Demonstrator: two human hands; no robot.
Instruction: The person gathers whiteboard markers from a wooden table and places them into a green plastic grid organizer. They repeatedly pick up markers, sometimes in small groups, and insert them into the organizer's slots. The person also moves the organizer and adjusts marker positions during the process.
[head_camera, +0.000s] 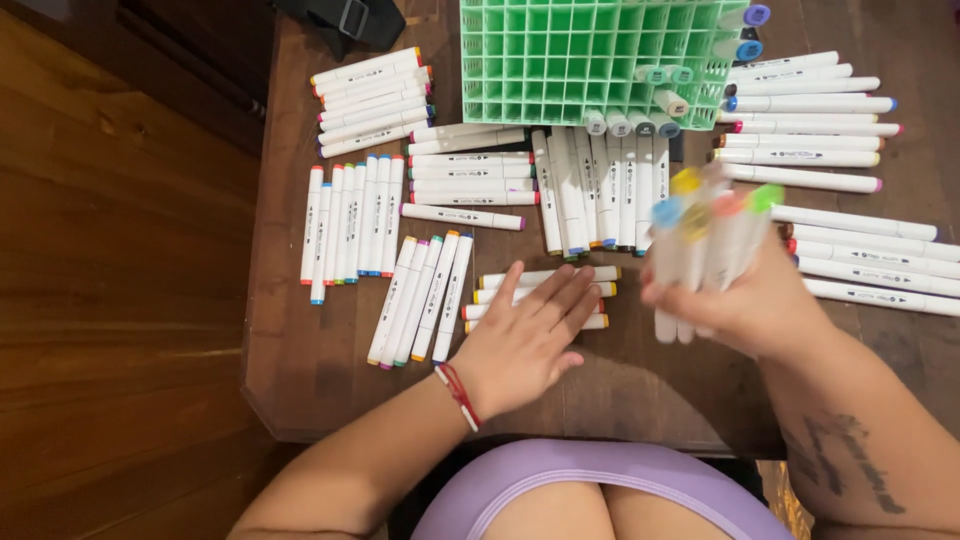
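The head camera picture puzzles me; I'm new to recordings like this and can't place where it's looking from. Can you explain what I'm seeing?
The single picture comes from a camera worn on a person's head, looking down at their own two bare hands over a dark wooden table. The left hand lies flat on a small group of white markers. The right hand grips a bundle of markers, their coloured caps pointing up; the bundle is blurred. Many more white markers lie in sorted groups across the table, for example one row on the left. At the top stands a green grid rack with a few markers in its cells.
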